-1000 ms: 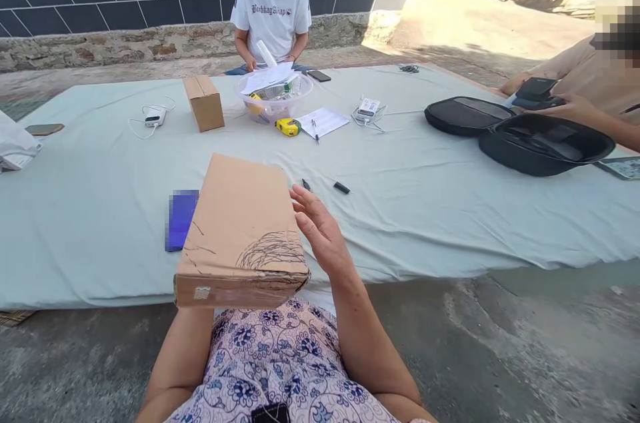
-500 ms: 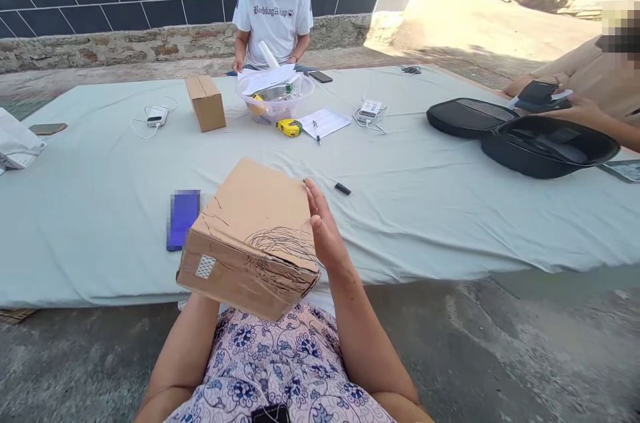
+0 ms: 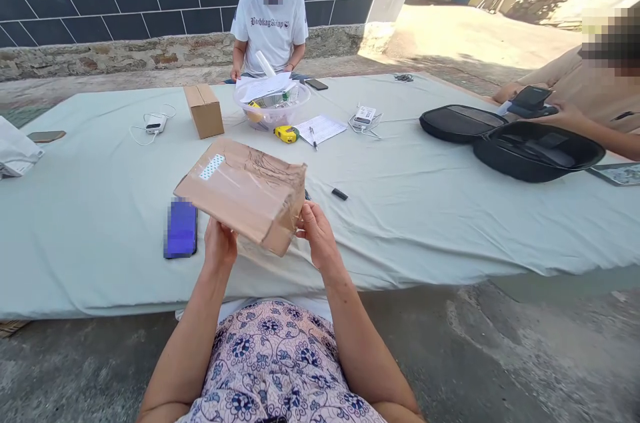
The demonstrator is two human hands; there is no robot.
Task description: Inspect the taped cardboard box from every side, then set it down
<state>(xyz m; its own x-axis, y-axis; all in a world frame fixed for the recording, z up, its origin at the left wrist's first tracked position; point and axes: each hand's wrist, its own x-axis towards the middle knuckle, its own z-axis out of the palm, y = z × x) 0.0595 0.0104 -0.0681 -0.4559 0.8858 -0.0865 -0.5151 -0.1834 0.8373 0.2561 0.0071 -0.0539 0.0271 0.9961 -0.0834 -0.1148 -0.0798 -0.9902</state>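
A brown cardboard box [image 3: 245, 193] is held tilted above the near part of the cloth-covered table [image 3: 425, 230]. Clear tape, dark scribbled lines and a small patterned label mark its faces. My left hand [image 3: 220, 243] grips it from below, its fingertips partly hidden behind the box. At the lower right corner my right hand [image 3: 316, 233] is closed on the edge, thumb and fingers bent. Just left of the box lies a phone [image 3: 181, 230] with a blue screen. A black cap-like piece [image 3: 339, 194] rests to the right of my right hand.
Farther back stand a smaller cardboard box [image 3: 204, 113] and a clear basin [image 3: 273, 110] of papers and items. Near them lie a yellow tape measure [image 3: 287, 134], a paper with a pen [image 3: 313, 138] and power banks with cables. An open black case [image 3: 537, 150] lies right; two people sit around.
The box has been tipped so its taped, labelled side now faces up, and it sits slightly higher. My left hand has come into sight below it; my right hand has moved down its edge.
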